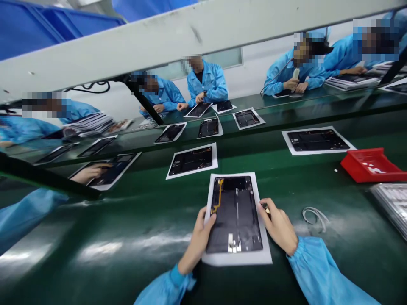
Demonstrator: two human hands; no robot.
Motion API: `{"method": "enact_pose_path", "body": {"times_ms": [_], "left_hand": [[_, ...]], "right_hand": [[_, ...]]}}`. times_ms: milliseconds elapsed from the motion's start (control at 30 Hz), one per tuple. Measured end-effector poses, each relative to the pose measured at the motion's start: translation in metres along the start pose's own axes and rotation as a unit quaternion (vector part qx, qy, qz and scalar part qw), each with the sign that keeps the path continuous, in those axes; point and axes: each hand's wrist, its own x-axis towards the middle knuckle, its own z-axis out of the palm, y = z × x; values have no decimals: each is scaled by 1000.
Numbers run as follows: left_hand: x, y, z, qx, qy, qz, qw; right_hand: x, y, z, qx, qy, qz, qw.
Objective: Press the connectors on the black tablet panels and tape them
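Note:
A dark tablet back housing [237, 218] lies on a white sheet [237, 259] in front of me. An orange flex cable [219, 197] runs along its upper left side, and a bright metallic patch [234, 243] shows near its lower edge. My left hand [201, 231] is closed on the housing's left edge, thumb on top, with the other fingers partly hidden below. Beside the right edge of the sheet, my right hand [278, 224] is closed in a pinch. A small dark and gold-coloured item [266, 209] shows at its fingers, too small to name.
A red bin [362, 166] with small white pieces and a stack of clear trays [392, 205] stand at right. A pale looped strip [316, 217] lies nearer. More housings on sheets [192, 161] dot the green bench [143, 228]. A co-worker's hand [90, 171] works at left; others sit opposite.

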Motion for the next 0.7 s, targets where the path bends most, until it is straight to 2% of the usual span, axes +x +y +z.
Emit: {"method": "enact_pose_path", "body": {"times_ms": [100,233,333,400,500,700], "left_hand": [[83,22,6,46,34,91,994],[182,53,29,85,74,149,982],[227,69,39,139,100,166,971],[242,74,32,184,126,175,959],[248,72,-5,256,193,171,932],[243,54,-126,343,348,34,872]], "right_hand": [[0,0,2,21,6,-7,1000],[-2,2,11,1,12,-29,1000],[-2,4,14,-26,17,-38,999],[-2,5,14,-38,17,-37,998],[-3,3,13,-53,11,-40,998],[-6,0,16,-89,-28,-44,995]]}}
